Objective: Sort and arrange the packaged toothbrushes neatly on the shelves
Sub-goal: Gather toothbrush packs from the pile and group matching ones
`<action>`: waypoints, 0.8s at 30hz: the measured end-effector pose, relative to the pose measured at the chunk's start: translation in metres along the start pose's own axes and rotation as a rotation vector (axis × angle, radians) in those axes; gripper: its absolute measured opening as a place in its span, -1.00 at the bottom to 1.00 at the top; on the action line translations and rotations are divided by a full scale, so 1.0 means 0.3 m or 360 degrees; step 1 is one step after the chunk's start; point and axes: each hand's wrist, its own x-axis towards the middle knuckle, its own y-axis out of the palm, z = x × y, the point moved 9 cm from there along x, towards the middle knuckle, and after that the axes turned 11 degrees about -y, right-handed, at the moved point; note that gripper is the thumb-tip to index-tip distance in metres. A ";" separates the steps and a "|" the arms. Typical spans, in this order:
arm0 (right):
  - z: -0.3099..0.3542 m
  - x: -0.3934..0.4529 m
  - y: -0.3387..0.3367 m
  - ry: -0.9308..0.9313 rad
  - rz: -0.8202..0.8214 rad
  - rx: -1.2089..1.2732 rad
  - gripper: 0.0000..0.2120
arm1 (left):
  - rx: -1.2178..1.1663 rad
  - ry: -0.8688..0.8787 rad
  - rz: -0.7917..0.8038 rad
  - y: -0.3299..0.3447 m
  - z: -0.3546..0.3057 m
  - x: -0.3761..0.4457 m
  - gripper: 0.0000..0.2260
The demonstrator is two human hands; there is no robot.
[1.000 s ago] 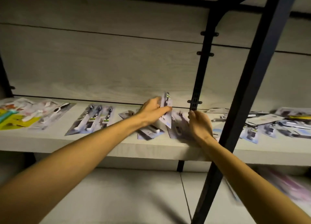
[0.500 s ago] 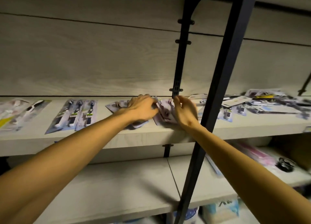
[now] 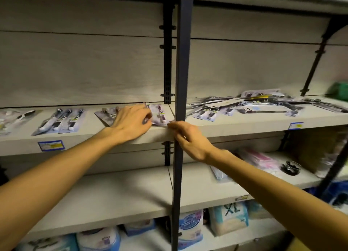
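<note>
Packaged toothbrushes lie on the middle shelf (image 3: 235, 127). A purple toothbrush pack (image 3: 159, 115) lies flat just left of the dark post. My left hand (image 3: 131, 122) rests over the packs beside it, its fingertips curled at that pack's left edge. My right hand (image 3: 188, 140) hovers at the shelf's front edge, fingers loosely bent, the index tip by the pack's near corner. Left of my hands lies a tidy row of three packs (image 3: 60, 119). Right of the post sprawls a jumbled pile of packs (image 3: 244, 105).
A dark upright post (image 3: 181, 62) stands in front of the shelf between my hands. The lower shelf (image 3: 113, 194) holds pink packs (image 3: 258, 156) and a black item (image 3: 290, 167) at right. Soft bagged goods (image 3: 227, 218) fill the bottom shelf.
The pack my left hand held upright now lies flat on the shelf. My right hand has drawn back from the packs to the shelf's front edge. The view has swung right and down.
</note>
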 end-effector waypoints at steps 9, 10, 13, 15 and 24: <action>-0.225 -0.295 -0.401 0.0092 -0.0034 -0.0775 -0.61 | -0.0055 0.0298 -0.0048 -0.026 -0.486 -0.080 -0.88; -0.257 -0.322 -0.428 0.0103 0.0013 -0.0889 -0.59 | -0.0056 0.0333 -0.0011 -0.010 -0.543 -0.067 -0.86; -0.363 -0.394 -0.522 0.0182 0.0026 -0.1044 -0.56 | -0.0086 0.0378 -0.0035 0.030 -0.685 0.002 -0.83; -0.444 -0.439 -0.583 0.0281 -0.0025 -0.1046 -0.56 | -0.0061 0.0404 -0.0040 0.077 -0.764 0.055 -0.80; -0.830 -0.476 -0.806 0.0560 -0.0040 -0.0952 -0.59 | 0.0010 0.0256 -0.0057 0.303 -0.939 0.428 -0.73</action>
